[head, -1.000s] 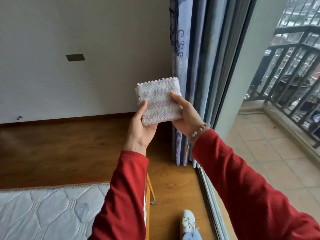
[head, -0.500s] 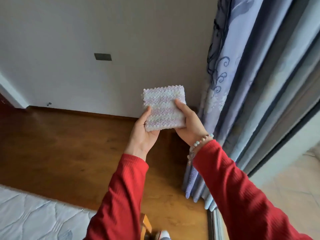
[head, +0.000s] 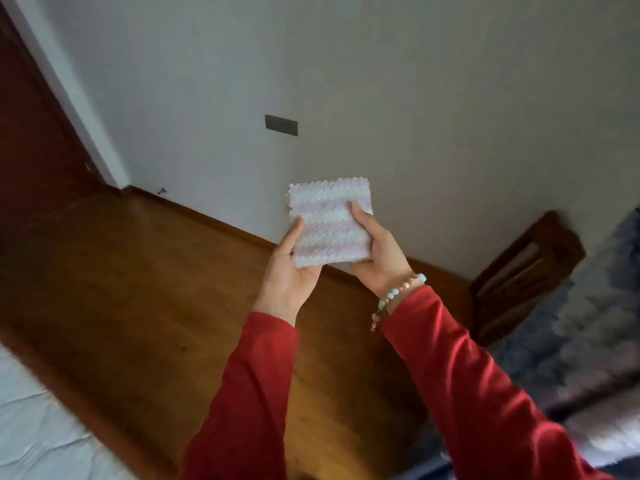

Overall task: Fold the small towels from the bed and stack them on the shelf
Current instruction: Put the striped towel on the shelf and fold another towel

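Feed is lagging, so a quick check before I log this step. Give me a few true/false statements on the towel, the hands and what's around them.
1. Both hands hold the towel. True: the left hand and right hand grip its two sides.
2. The towel hangs open, unfolded. False: it is a folded square.
3. The towel lies on the bed. False: it is held in the air above the floor.
4. A bracelet is on the right wrist. True.
5. The sleeves are blue. False: they are red.
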Demonstrator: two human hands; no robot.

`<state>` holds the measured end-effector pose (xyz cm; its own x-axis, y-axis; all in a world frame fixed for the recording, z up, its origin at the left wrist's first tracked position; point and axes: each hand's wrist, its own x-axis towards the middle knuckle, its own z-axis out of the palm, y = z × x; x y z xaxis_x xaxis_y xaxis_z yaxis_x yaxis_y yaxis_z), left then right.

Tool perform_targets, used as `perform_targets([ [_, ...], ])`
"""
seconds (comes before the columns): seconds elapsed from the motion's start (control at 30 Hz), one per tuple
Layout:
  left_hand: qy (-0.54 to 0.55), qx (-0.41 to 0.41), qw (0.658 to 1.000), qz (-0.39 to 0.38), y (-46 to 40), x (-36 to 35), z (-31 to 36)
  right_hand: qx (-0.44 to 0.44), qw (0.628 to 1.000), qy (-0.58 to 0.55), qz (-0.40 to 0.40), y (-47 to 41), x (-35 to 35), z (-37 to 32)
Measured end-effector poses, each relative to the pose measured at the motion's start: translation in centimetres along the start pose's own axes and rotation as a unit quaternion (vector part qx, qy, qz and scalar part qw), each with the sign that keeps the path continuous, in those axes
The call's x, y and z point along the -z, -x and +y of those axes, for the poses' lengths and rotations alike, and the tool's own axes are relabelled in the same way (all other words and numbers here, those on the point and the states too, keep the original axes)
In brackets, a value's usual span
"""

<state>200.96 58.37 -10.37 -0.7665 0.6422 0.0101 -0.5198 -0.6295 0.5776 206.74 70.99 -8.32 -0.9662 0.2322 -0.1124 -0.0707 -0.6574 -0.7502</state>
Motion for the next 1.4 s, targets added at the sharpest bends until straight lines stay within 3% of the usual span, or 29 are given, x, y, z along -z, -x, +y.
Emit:
perform_targets([
  [0.27,0.021,-0.081,0.993,0.078,-7.8,6.8,8.8,-0.075,0.994,-0.021,-0.075,-15.7,-5.4,3.7],
  [0.5,0.034,-0.147,0.97,0.193,-14.6,14.0,14.9,-0.137,0.983,-0.009,-0.118,-28.2,-8.8,7.8],
  [0.87,0.056,-0.224,0.94,0.253,-29.0,21.7,25.8,-0.218,0.956,-0.024,-0.195,-49.5,-15.8,10.1],
  [1.1,0.028,-0.265,0.918,0.295,-33.5,27.5,32.8,-0.262,0.935,-0.009,-0.24,-59.7,-20.6,14.8],
  [1.4,0.087,-0.3,0.899,0.306,-39.8,37.9,45.4,-0.3,0.919,0.028,-0.253,-73.6,-31.0,22.3],
])
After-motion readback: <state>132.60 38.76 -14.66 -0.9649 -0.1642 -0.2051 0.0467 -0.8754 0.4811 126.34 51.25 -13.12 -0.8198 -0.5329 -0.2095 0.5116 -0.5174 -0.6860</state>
